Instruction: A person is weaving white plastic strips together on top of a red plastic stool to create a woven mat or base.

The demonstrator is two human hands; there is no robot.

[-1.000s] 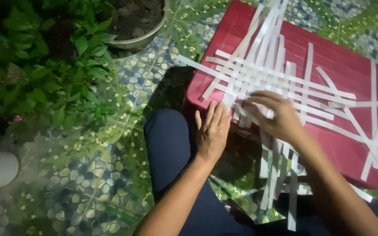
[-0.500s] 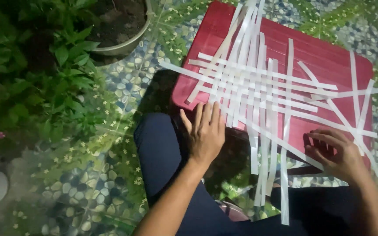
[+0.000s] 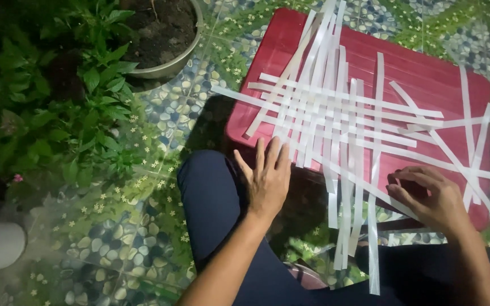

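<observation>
— Left hand [image 3: 269, 180] flat, fingers spread, pinning the white strips [image 3: 336, 122] at the red stool's [image 3: 426, 68] near left corner.
— Right hand [image 3: 429, 195] curled, pinching one strip by the near right edge.

The white strips [image 3: 336, 122] are long, flat, narrow bands, laid crosswise over one another into a loose open lattice on the red plastic stool [image 3: 421, 68]. One set runs lengthwise toward the stool's near edge, its ends hanging past that edge; another set crosses sideways. Several single strips lie slanted over the stool's right part, apart from the denser woven patch at its left.
</observation>
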